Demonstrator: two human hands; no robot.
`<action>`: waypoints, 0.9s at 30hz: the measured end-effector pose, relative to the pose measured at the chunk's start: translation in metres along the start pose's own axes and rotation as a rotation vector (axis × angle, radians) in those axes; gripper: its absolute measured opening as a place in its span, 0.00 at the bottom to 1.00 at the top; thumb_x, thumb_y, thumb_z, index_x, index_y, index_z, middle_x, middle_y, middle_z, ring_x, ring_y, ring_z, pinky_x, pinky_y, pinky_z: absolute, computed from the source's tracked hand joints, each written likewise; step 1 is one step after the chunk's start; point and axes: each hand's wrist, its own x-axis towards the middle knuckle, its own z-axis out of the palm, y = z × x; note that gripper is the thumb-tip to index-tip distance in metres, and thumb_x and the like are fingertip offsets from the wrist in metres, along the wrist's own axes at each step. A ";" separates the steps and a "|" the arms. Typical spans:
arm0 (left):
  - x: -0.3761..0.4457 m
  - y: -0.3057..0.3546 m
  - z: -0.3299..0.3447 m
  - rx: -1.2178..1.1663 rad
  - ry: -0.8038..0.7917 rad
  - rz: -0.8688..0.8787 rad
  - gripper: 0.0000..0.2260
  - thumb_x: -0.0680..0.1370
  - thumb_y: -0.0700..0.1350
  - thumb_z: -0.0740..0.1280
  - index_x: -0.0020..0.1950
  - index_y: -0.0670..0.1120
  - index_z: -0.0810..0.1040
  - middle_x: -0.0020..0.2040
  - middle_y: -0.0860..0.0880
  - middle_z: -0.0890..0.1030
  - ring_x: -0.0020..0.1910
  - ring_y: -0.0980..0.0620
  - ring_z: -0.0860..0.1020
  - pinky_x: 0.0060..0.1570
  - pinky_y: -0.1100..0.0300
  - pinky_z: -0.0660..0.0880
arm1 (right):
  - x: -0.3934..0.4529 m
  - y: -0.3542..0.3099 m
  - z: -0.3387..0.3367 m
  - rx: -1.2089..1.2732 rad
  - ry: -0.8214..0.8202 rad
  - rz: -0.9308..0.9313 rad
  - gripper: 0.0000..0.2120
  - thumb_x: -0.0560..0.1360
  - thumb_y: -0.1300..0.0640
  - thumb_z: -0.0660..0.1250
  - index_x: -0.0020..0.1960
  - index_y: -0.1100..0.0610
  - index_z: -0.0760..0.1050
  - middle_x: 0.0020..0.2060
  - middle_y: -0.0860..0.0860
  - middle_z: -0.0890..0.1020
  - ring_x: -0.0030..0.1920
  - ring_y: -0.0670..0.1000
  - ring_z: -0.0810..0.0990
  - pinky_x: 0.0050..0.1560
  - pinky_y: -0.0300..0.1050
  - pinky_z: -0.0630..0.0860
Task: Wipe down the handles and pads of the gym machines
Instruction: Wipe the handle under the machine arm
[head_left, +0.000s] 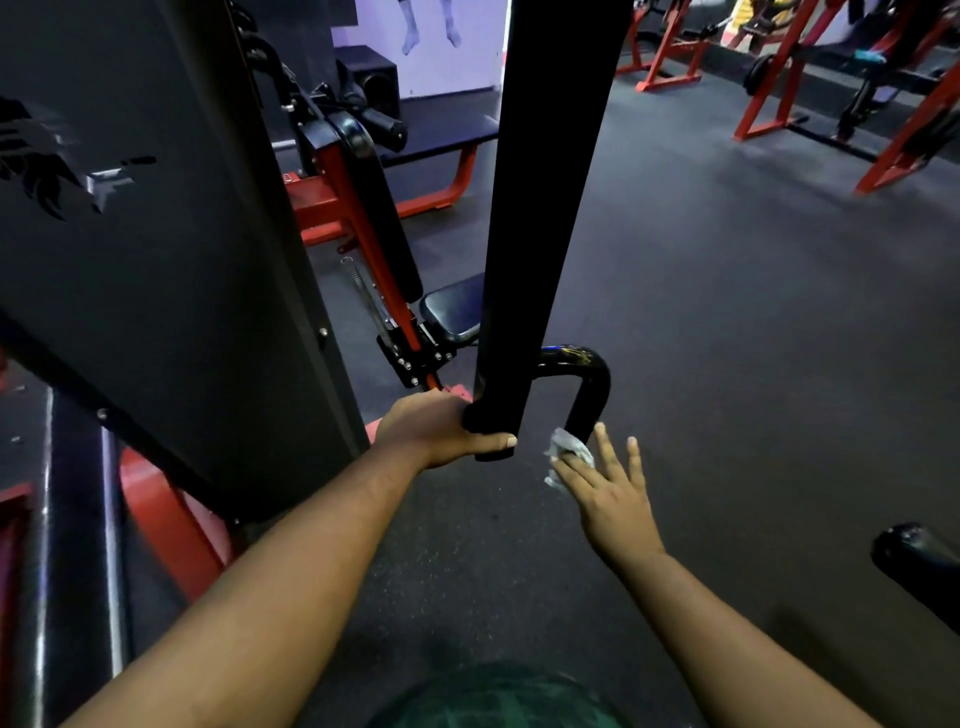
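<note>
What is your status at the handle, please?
Left hand grips the bar end. Right hand presses wipe on curved handle, fingers straight. Nothing blocking.

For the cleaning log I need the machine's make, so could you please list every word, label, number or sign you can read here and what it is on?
No text can be read.
Shroud panel: a cut-out emblem, a shape only, blurred, no letters readable.
Curved handle: a yellowish mark near the bend, too blurred to read.
Wall poster: shows legs only, no words in view.
</note>
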 end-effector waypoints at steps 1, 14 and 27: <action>0.000 0.000 0.000 0.008 -0.005 0.002 0.39 0.64 0.84 0.58 0.63 0.61 0.80 0.57 0.57 0.83 0.57 0.51 0.81 0.55 0.50 0.78 | 0.000 0.001 -0.007 0.087 0.051 0.004 0.28 0.75 0.67 0.62 0.73 0.52 0.72 0.71 0.49 0.76 0.77 0.61 0.65 0.74 0.68 0.61; 0.003 -0.003 -0.004 0.057 -0.001 0.030 0.35 0.66 0.83 0.59 0.60 0.60 0.80 0.56 0.57 0.83 0.56 0.51 0.81 0.53 0.52 0.78 | 0.114 -0.001 -0.090 0.556 0.263 0.027 0.26 0.76 0.67 0.60 0.73 0.55 0.72 0.72 0.50 0.74 0.78 0.54 0.64 0.74 0.71 0.57; -0.002 0.000 -0.008 0.029 -0.006 0.031 0.32 0.70 0.79 0.62 0.63 0.60 0.80 0.57 0.56 0.83 0.58 0.51 0.81 0.54 0.53 0.78 | 0.127 0.020 -0.099 0.245 0.142 -0.040 0.29 0.73 0.59 0.65 0.74 0.57 0.68 0.61 0.55 0.79 0.59 0.59 0.78 0.68 0.64 0.71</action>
